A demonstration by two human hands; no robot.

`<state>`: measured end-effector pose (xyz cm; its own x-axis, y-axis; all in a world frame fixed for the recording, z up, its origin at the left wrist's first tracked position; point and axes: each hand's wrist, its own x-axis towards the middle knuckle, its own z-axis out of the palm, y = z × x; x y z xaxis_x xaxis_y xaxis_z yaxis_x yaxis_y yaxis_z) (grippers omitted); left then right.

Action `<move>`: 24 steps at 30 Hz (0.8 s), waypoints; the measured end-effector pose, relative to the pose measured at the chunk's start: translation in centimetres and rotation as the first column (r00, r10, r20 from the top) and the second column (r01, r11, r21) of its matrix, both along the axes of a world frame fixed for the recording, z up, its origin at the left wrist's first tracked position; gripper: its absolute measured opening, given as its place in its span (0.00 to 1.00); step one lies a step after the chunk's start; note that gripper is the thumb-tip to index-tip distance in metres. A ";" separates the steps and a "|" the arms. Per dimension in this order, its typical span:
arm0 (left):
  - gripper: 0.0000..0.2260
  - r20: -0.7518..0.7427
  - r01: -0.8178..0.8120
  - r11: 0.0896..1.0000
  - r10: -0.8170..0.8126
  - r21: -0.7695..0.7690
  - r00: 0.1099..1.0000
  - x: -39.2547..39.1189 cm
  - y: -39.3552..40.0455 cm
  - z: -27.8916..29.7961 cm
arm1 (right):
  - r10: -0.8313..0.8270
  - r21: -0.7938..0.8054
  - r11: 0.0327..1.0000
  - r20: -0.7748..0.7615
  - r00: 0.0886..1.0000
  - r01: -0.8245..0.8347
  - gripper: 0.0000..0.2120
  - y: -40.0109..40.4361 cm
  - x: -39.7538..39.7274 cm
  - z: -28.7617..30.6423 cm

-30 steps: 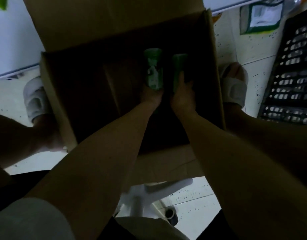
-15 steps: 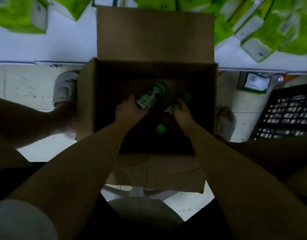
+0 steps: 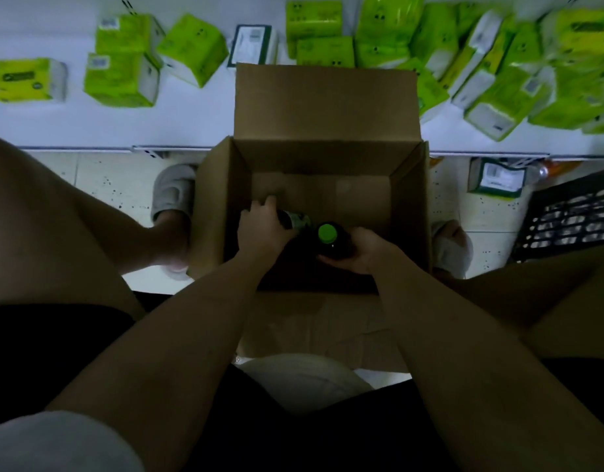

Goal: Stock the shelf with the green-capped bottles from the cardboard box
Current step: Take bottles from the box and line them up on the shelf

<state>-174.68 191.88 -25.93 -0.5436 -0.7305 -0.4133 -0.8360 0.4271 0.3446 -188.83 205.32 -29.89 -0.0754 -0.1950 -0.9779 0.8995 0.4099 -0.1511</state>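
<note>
White shelf (image 3: pixel 191 127) runs across the far side of a speckled tile floor (image 3: pixel 103 185), loaded with lime-green packs (image 3: pixel 121 80) along its length. Against its front edge stands an open cardboard box (image 3: pixel 409 212), far flap raised over the shelf. Both arms reach into the box. Left hand (image 3: pixel 263 226) curls round a bottle (image 3: pixel 295 219) lying tilted near the box's left wall, its label showing past the knuckles. Right hand (image 3: pixel 365 252) cups a second, dark bottle (image 3: pixel 338 245) from below, fingers wrapped about its body, green cap (image 3: pixel 327 232) facing up. These bottles sit close together near the box's middle. Black crate (image 3: pixel 573 223) rests on the floor by the box's right side.
</note>
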 end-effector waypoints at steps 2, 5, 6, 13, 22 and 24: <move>0.30 -0.044 0.000 1.000 0.000 0.004 0.999 -0.7 0.1 0.5 | -0.002 0.017 1.000 -0.021 1.000 0.003 0.19 0.1 -0.4 0.8; 0.30 -0.113 0.013 0.998 -0.007 0.057 0.994 -1.9 0.2 1.0 | 0.003 -0.012 1.000 -0.043 0.999 -0.003 0.16 0.0 -0.6 2.0; 0.31 -0.134 0.023 0.996 -0.011 0.091 0.991 -2.2 0.3 1.0 | 0.002 -0.032 0.999 -0.039 0.999 -0.003 0.16 -0.1 -0.6 2.2; 0.27 -0.202 0.067 0.983 -0.032 0.169 0.979 -3.4 0.4 -0.4 | 0.157 -0.131 0.976 -0.142 0.977 -0.176 0.32 0.3 -0.3 1.2; 0.31 -0.225 0.060 0.895 0.045 0.441 0.973 -3.6 -0.2 -1.1 | 0.652 0.151 0.617 -0.648 0.394 -0.772 0.43 1.0 0.1 -0.8; 0.32 -0.226 0.066 0.920 0.025 0.387 0.974 -3.3 -0.1 -0.8 | 0.591 0.097 0.679 -0.661 0.463 -0.728 0.41 1.4 0.0 -0.3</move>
<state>-177.96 191.82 -26.68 -0.6673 -0.5239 -0.5294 -0.7111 0.2366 0.6621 -188.80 206.71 -30.17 -0.3877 -0.6034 -0.6968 0.0419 0.7436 -0.6673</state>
